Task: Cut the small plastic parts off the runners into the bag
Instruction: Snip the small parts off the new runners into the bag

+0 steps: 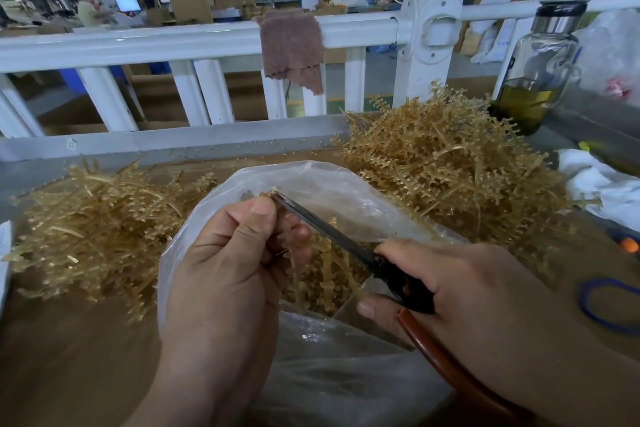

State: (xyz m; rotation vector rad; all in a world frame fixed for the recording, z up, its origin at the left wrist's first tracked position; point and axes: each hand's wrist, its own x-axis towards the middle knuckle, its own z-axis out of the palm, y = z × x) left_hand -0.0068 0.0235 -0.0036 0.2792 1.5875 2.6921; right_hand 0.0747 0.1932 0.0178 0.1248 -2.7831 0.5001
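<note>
Over the mouth of the crumpled clear plastic bag (339, 378), the left hand (228, 253) pinches a thin golden plastic runner (267, 195) between thumb and fingers. The right hand (460, 284) grips the black-handled steel scissors (332, 232), whose blade tips touch that runner. Golden pieces lie inside the bag. 2 heaps of runners flank the bag: a low heap (90, 225) to its left and a taller heap (450, 163) behind it to the right. Beyond the bag, a brown cloth (294, 45) hangs on a white railing (156, 45).

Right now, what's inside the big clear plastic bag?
A heap of golden-tan plastic pieces lies inside the clear plastic bag. The left hand, right hand and black scissors cover part, so its bottom is hidden.
</note>
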